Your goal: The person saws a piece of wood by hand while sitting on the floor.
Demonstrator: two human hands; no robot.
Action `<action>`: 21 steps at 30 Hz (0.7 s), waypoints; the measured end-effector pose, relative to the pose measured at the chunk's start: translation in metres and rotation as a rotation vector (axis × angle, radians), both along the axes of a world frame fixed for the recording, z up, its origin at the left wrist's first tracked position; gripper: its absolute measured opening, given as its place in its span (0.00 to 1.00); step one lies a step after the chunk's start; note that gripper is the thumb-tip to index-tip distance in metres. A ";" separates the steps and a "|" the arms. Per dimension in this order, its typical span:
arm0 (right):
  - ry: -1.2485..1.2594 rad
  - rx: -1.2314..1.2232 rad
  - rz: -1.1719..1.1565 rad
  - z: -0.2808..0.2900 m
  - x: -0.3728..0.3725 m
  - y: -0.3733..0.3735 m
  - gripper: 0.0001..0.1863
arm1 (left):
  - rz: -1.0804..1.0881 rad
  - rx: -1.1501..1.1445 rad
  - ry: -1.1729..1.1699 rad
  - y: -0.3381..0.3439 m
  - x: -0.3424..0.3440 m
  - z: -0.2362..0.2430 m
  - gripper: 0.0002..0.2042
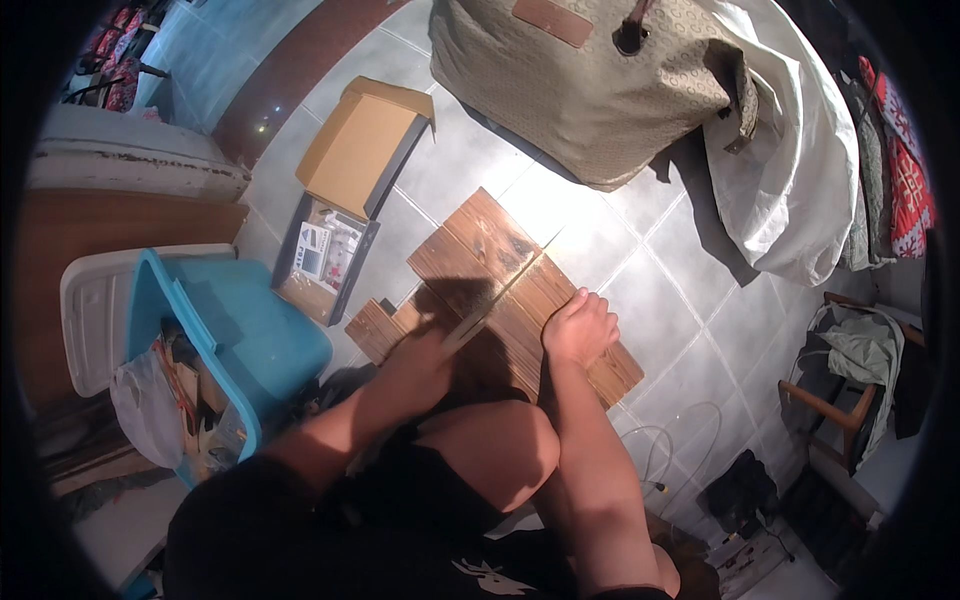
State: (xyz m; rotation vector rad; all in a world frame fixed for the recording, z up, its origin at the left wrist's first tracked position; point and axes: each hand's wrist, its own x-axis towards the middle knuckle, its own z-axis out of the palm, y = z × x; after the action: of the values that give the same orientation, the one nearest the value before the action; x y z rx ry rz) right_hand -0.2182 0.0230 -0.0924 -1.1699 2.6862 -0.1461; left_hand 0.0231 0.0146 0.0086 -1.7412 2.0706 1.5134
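A brown plank board (463,240) lies aslant on the floor in front of my legs. My left hand (425,360), closed and partly in shadow, grips what looks like a handsaw (510,285), seen almost edge-on. Its thin blade slants up and to the right across the board, with pale dust along the line. Curled over the board's right edge, my right hand (582,328) is closed on it. My bent knee (515,450) covers the near part of the board. A narrower wooden piece (374,330) shows at the board's left; whether it is joined on, I cannot tell.
An open cardboard box (365,150) with small packets stands beyond the board. To the left is a filled blue bin (270,315). A large beige bag (590,100) and white cloth (790,150) lie ahead. Cables (655,455) and a wooden chair (835,405) are at right.
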 end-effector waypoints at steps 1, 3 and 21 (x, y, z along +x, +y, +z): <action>-0.030 0.001 0.008 -0.002 0.011 -0.002 0.23 | -0.026 -0.044 -0.004 -0.011 -0.008 -0.015 0.11; -0.034 0.023 0.014 0.001 0.003 0.000 0.23 | 0.001 -0.082 -0.053 -0.027 -0.036 -0.036 0.12; -0.037 -0.004 -0.007 0.008 -0.022 0.004 0.22 | 0.009 -0.024 0.021 0.019 0.004 0.027 0.10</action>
State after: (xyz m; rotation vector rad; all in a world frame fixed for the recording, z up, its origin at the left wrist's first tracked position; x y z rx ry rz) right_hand -0.2399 0.0267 -0.0847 -1.1476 2.6594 -0.1733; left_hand 0.0267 0.0332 0.0357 -1.7522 2.1025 1.5216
